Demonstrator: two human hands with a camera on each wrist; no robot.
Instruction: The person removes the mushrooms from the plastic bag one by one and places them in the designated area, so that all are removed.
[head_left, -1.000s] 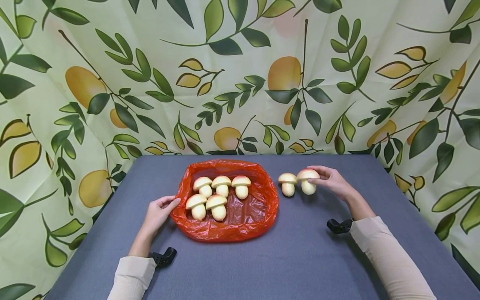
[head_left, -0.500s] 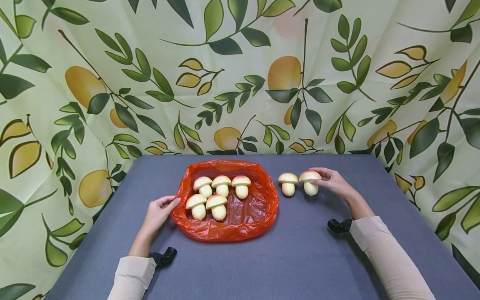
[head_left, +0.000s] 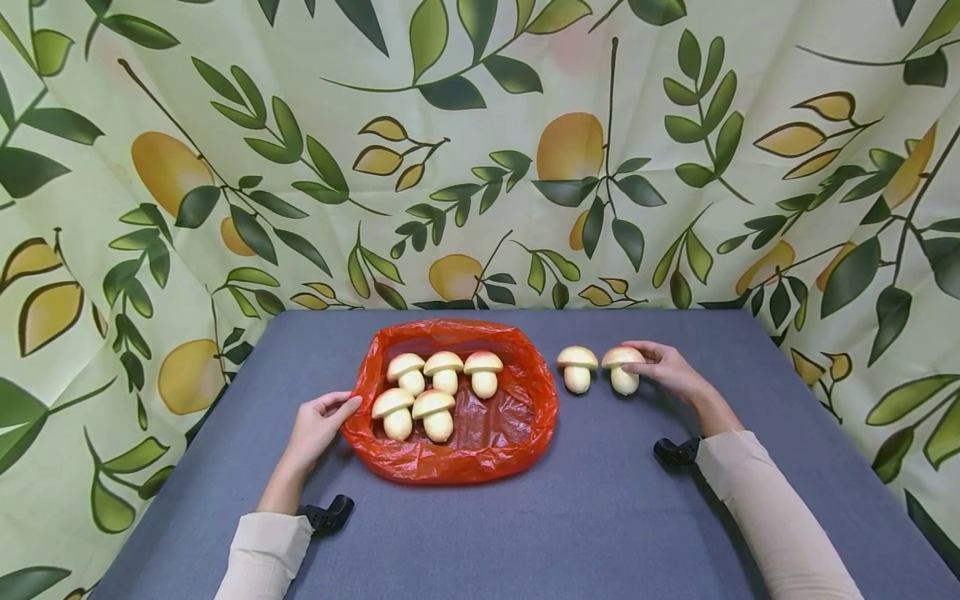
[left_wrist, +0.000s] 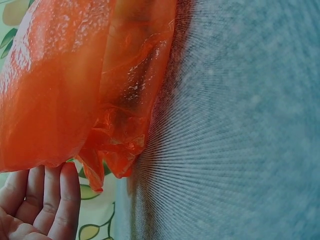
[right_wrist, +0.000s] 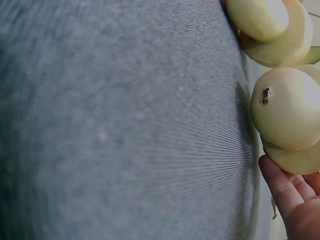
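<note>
1. We see the left hand pinching the rim of the red bag at its left side; the fingers lie close together. We judge this grip steadies the thin, loose plastic while its mouth gapes upward.
2. The right hand pinches the held mushroom by its cap, thumb on the near side, fingers beyond. We think the broad cap offers surer purchase than the stubby stem.
3. That mushroom is right of the bag, just beside the spare mushroom; we cannot tell whether it touches the grey table.
4. We find five mushrooms inside, gathered towards the left, which leaves bare plastic on the right.
</note>
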